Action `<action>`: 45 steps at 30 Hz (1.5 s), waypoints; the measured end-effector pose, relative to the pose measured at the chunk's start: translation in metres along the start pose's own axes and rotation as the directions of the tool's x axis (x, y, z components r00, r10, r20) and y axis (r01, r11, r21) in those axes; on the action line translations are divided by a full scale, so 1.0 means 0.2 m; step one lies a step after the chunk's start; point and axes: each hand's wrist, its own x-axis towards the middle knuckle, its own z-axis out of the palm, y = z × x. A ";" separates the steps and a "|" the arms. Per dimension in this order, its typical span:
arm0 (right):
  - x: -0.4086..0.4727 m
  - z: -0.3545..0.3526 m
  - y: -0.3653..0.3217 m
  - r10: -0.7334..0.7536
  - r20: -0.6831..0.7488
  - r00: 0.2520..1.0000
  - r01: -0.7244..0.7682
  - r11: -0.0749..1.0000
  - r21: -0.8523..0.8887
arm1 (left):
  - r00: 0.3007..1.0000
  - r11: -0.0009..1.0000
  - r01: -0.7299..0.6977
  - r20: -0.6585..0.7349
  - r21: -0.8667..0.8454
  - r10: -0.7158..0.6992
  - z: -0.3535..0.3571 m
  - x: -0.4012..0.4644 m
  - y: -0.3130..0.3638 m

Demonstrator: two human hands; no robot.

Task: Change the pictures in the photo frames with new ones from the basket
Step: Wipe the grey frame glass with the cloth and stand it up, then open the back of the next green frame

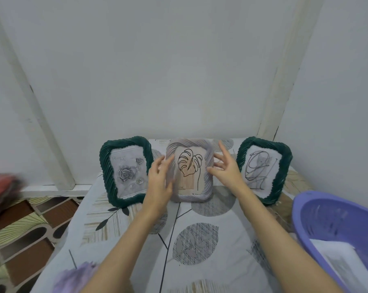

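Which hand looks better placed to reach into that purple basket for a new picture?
Probably the right hand. The purple basket sits on its side, just past the right green frame, while the left hand would have to cross over the lilac frame.

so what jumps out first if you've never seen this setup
Three twisted-rim photo frames stand in a row at the back of the table: a dark green frame with roses on the left, a pale lilac frame with a leaf drawing in the middle, another green frame on the right. The left hand and right hand flank the lilac one, fingers spread. A purple basket sits at lower right.
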 end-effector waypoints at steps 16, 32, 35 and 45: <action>-0.17 -0.66 -0.02 -0.041 -0.381 0.924 -0.145 0.883 -0.446 | 0.734 0.796 0.493 0.659 -0.351 -0.165 0.61 0.15 0.50; -0.44 -0.61 -0.26 -0.053 -0.190 0.980 0.052 0.999 -0.011 | 0.901 0.775 0.350 0.414 -0.527 -0.125 0.24 -0.02 0.59; -0.62 -0.53 -0.33 -0.063 -0.029 0.998 0.066 0.993 0.103 | 0.885 0.699 0.413 0.439 -0.584 -0.156 0.07 -0.14 0.62; -0.99 -0.20 -0.40 0.025 0.007 1.000 -0.025 1.000 -0.018 | 0.880 0.764 0.377 0.460 -0.524 -0.119 -0.17 -0.59 0.81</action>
